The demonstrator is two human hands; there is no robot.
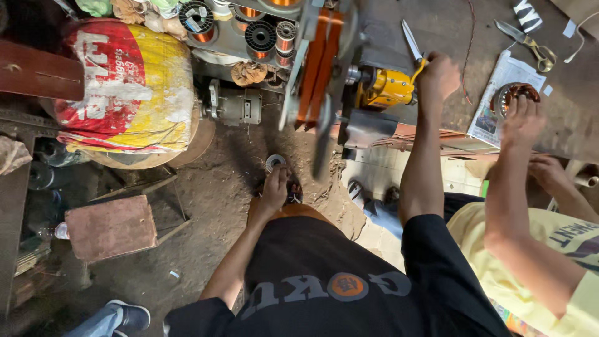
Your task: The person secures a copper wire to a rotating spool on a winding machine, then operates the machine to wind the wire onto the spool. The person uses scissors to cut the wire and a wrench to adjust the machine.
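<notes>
Dirt floor lies open beside left hand holding spool.

The person wears a black short-sleeved T-shirt with large grey block letters across the chest and a round orange badge set among them. Both sleeves end above the elbow, so the forearms are bare, and the left hand and right hand carry no gloves, rings or watch that can be seen. Below the shirt a bare knee shows
</notes>
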